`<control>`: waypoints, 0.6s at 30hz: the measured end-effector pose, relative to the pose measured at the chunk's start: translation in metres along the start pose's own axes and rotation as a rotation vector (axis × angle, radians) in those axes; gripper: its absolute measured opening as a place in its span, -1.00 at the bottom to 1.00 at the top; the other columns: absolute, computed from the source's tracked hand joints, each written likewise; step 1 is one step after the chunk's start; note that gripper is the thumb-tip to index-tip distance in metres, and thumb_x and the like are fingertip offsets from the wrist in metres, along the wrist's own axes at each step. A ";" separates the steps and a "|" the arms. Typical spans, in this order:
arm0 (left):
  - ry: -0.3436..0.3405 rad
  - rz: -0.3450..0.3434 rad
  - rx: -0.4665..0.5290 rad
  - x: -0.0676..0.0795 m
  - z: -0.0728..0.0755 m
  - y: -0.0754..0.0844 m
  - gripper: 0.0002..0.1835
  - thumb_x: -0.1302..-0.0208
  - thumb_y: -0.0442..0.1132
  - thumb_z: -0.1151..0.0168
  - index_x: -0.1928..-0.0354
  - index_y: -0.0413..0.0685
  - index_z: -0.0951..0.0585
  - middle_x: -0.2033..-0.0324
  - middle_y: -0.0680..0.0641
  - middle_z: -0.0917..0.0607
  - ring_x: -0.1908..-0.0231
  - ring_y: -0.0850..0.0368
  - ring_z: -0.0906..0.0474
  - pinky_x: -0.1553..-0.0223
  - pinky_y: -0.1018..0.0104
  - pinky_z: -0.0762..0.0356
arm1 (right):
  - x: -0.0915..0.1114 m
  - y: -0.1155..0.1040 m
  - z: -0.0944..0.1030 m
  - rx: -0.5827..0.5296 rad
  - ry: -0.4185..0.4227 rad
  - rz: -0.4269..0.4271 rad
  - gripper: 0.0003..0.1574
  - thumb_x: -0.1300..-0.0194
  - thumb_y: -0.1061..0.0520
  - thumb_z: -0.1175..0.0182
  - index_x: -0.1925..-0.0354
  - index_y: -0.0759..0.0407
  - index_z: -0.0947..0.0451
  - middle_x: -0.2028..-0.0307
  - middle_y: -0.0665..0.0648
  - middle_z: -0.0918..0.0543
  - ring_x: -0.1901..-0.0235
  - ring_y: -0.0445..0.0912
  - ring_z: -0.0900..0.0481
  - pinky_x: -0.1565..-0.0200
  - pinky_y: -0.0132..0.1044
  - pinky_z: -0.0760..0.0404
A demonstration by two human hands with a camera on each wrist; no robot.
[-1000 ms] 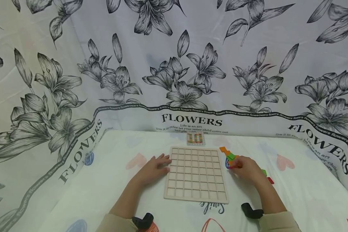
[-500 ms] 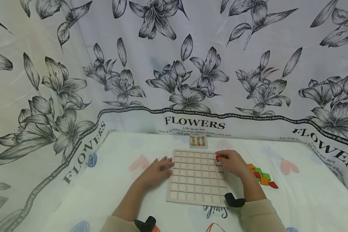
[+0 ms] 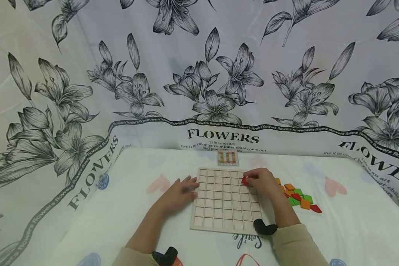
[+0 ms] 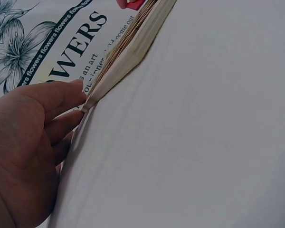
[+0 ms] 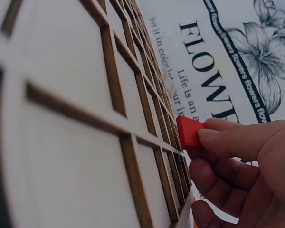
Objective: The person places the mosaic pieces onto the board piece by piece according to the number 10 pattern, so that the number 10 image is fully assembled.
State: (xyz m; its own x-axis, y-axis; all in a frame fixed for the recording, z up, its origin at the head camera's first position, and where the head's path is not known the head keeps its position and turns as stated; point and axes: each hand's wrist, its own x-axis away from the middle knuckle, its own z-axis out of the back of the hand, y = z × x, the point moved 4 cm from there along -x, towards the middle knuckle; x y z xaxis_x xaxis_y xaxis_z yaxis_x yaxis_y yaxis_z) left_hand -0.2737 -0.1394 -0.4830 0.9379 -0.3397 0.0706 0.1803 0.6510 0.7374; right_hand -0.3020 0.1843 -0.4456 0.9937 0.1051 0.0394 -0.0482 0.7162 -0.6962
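Observation:
A pale wooden grid board (image 3: 218,207) lies flat in the middle of the head view, its square cells bare where they show. My right hand (image 3: 262,181) pinches a small red tile (image 5: 189,132) between thumb and fingers. In the right wrist view the tile's edge is right at the grid, close to the board's far right corner. At the board's left edge rests my left hand (image 3: 181,193), fingers loosely extended; its fingertips touch the rim in the left wrist view.
Right of the board lies a loose pile of orange, green and red tiles (image 3: 305,204), partly behind the right forearm. Behind the board is a small card with a coloured pattern (image 3: 228,158). A flower-printed cloth (image 3: 216,107) hangs upright at the back.
My right hand has moved from the tile pile to the board's far right corner, carrying the red tile, then slightly further left. My left hand has stayed at the board's left edge.

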 end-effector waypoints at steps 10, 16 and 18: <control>0.007 0.011 0.013 0.004 0.001 0.001 -0.57 -0.33 0.15 -0.18 -0.22 0.42 -0.56 -0.41 0.25 -0.34 -0.52 -0.30 0.20 -0.47 -0.31 0.15 | -0.001 -0.001 -0.005 0.058 0.007 0.022 -0.72 -0.36 0.16 -0.20 0.00 0.11 -0.71 -0.07 0.24 -0.63 -0.07 0.12 -0.55 -0.07 0.05 -0.58; 0.005 0.003 0.013 0.004 0.001 0.001 -0.58 -0.34 0.13 -0.17 -0.24 0.43 -0.55 -0.41 0.27 -0.33 -0.53 -0.28 0.20 -0.48 -0.31 0.16 | -0.002 0.004 -0.010 0.067 -0.017 0.003 -0.74 -0.32 0.12 -0.27 0.05 0.11 -0.73 0.03 0.17 -0.66 0.09 0.01 -0.56 0.03 -0.02 -0.61; 0.007 -0.009 0.015 0.004 0.000 0.002 -0.58 -0.35 0.12 -0.17 -0.24 0.41 -0.55 -0.41 0.25 -0.34 -0.53 -0.29 0.20 -0.47 -0.32 0.16 | -0.002 0.006 -0.011 0.080 -0.022 -0.009 -0.74 -0.31 0.10 -0.27 0.05 0.09 -0.73 0.06 0.15 -0.67 0.14 -0.02 -0.55 0.06 -0.04 -0.61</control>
State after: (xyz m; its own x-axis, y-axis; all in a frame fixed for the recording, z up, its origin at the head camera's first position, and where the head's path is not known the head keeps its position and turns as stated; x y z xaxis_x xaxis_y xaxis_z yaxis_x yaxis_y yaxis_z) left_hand -0.2697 -0.1400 -0.4814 0.9382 -0.3409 0.0591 0.1845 0.6376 0.7480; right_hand -0.3030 0.1809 -0.4573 0.9917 0.1125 0.0616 -0.0479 0.7700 -0.6362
